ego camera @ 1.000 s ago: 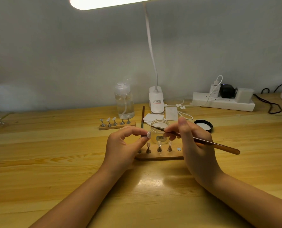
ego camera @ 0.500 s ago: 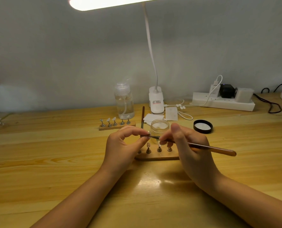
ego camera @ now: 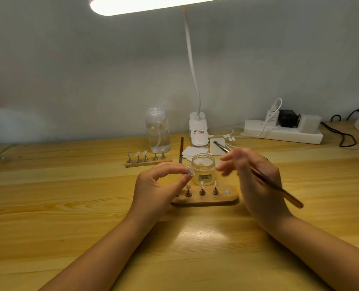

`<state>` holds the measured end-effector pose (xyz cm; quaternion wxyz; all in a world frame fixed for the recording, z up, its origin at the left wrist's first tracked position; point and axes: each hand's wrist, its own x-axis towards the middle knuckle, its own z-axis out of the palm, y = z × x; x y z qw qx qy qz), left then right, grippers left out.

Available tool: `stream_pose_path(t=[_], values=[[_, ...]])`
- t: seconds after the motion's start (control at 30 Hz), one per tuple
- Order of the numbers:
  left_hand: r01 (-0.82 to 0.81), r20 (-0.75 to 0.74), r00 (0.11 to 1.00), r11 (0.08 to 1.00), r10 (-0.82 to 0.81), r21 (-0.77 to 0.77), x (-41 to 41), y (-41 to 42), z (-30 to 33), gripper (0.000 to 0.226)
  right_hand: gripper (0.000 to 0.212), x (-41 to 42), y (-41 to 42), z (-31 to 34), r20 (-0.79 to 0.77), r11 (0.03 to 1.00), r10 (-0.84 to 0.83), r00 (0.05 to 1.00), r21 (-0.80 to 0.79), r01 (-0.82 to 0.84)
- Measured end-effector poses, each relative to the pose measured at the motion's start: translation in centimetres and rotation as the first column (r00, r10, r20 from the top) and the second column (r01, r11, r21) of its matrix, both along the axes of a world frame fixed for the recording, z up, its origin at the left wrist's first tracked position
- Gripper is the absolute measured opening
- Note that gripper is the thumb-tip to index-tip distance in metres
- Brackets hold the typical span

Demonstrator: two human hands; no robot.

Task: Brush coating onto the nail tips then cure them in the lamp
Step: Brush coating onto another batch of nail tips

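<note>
Wooden desk [ego camera: 48, 206], lit from above. Left hand [ego camera: 157, 183] pinching nail tip [ego camera: 188, 171] between thumb and forefinger, just near-left of open jar [ego camera: 203, 169]. Right hand [ego camera: 256, 181] blurred, gripping brush [ego camera: 275, 185]. Wooden stand [ego camera: 204, 199] near of jar. Tip judged light, thin, slippery: best held by edges.

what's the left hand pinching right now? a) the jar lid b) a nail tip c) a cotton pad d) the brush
b: the left hand pinches a small clear nail tip between thumb and forefinger, just left of the open jar, while the brush is in the right hand.
</note>
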<state>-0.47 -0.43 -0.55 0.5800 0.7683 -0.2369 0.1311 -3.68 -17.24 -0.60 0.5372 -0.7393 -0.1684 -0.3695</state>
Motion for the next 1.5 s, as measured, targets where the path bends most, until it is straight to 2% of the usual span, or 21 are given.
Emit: stream_pose_path(t=[0.07,0.17,0.23,0.47,0.67,0.8,0.9,1.1,1.4,1.5], values=[[0.03,0.019,0.999,1.0,-0.03,0.01,0.0,0.0,0.1,0.012,0.02,0.2,0.0,0.0,0.004,0.986,-0.026,1.0,-0.167,0.026],[0.056,0.054,0.997,0.997,-0.059,0.045,-0.1,0.0,0.1,0.014,0.043,0.3,0.1,-0.3,-0.018,0.952,-0.032,0.999,-0.306,0.025],[0.054,0.071,0.996,0.996,-0.059,0.071,0.0,0.0,0.0,0.015,0.045,0.5,0.5,-0.4,-0.029,0.938,-0.033,0.999,-0.346,0.021],[0.098,0.099,0.989,0.99,-0.108,0.101,-0.1,-0.1,0.0,0.016,0.033,0.7,1.0,-0.3,0.053,0.929,0.009,0.999,-0.369,0.011],[0.097,0.057,0.993,0.985,-0.106,0.146,0.2,0.4,0.0,0.033,0.032,0.6,-0.4,0.7,-0.006,0.954,0.013,1.0,-0.3,-0.014],[0.119,-0.031,0.993,0.944,-0.115,0.308,0.8,1.4,0.3,0.055,0.033,0.6,-2.8,1.8,-0.134,0.958,-0.02,0.991,-0.285,-0.02],[0.155,-0.134,0.985,0.882,-0.105,0.446,1.3,1.8,0.1,0.065,0.034,0.2,-4.0,1.6,-0.236,0.95,0.021,0.971,-0.299,-0.093],[0.133,-0.181,0.982,0.852,-0.046,0.506,1.5,2.0,-0.3,0.062,0.036,0.8,-5.0,0.7,-0.347,0.922,0.115,0.931,-0.311,-0.23],[0.197,-0.182,0.975,0.87,-0.126,0.453,1.7,2.1,-0.6,0.056,0.042,1.0,-5.0,0.2,-0.386,0.913,0.138,0.912,-0.308,-0.268],[0.222,-0.177,0.971,0.878,-0.159,0.425,1.6,2.2,-0.6,0.052,0.035,0.8,-5.4,0.2,-0.355,0.93,0.08,0.932,-0.311,-0.198]])
